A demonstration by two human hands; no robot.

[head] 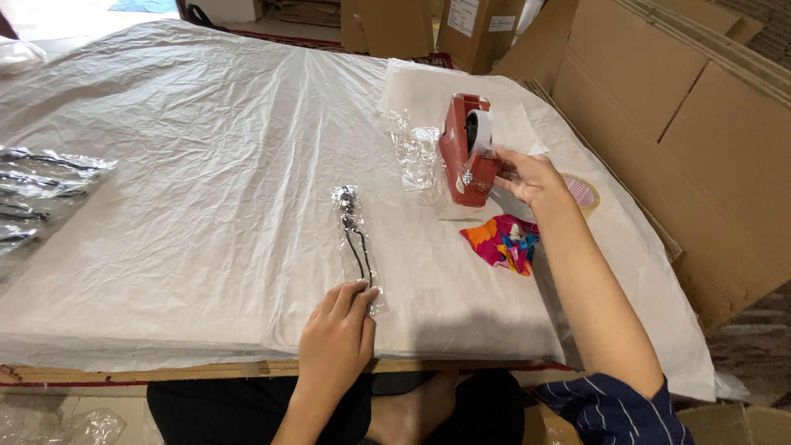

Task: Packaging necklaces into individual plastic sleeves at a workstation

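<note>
One hand pins a bagged cord, the other reaches the tape dispenser

Head view: nearest, the left hand (334, 338) lies flat with loosely curled fingers, pressing the near end of one clear packet (356, 239) holding a black cord, apparently to keep it from sliding on the plastic-covered table (206, 132). The right hand (527, 177) pinches at the front of the single red tape dispenser (465, 152), probably at the tape end. One colourful cloth scrap (501, 241) lies beside it; several filled packets (41, 185) lie far left.
</note>
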